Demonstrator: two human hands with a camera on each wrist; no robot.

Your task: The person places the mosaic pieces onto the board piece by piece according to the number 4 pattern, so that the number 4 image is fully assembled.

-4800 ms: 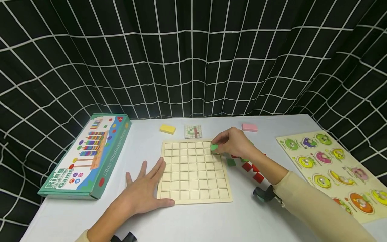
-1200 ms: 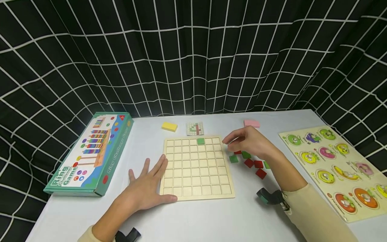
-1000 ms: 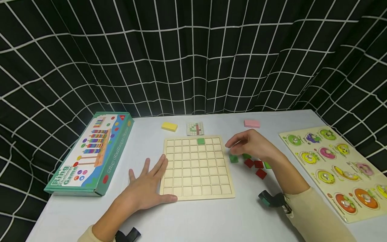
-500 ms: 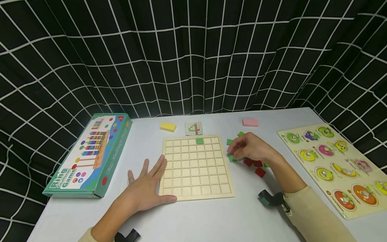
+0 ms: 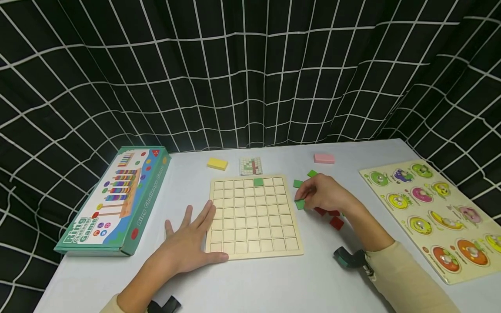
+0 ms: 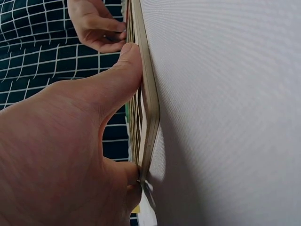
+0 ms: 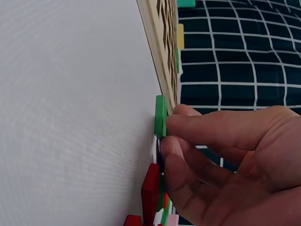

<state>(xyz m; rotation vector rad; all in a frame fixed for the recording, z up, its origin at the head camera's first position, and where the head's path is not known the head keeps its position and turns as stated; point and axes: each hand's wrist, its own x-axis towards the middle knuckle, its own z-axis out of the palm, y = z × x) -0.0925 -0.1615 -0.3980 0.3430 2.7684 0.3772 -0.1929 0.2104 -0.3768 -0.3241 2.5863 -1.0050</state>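
A wooden grid board (image 5: pixel 297 243) lies at the centre of the table, with one green tile (image 5: pixel 258 182) in its top row. My left hand (image 5: pixel 188 248) rests at its lower left corner. The fingers are spread, with the thumb along the front edge, as the left wrist view also shows. My right hand (image 5: pixel 325 193) hovers low over the loose tiles right of the board, fingers loosely bent. In the right wrist view a fingertip is at a flat green tile (image 7: pixel 161 116); no tile shows between the fingers. Red tiles (image 5: pixel 336 223) lie partly beneath the hand.
Behind the board lie a yellow block (image 5: pixel 217 164), a small pattern card (image 5: pixel 250 166) and a pink block (image 5: pixel 324 158). A green game box (image 5: pixel 113 200) stands at the left. A fruit puzzle board (image 5: pixel 434 217) fills the right side. A gridded black cloth (image 5: pixel 250 78) hangs behind.
My right hand held a green tile over the board's upper right; that tile now sits in the top row. The hand has since moved right and down to the loose tiles. The left hand stays.
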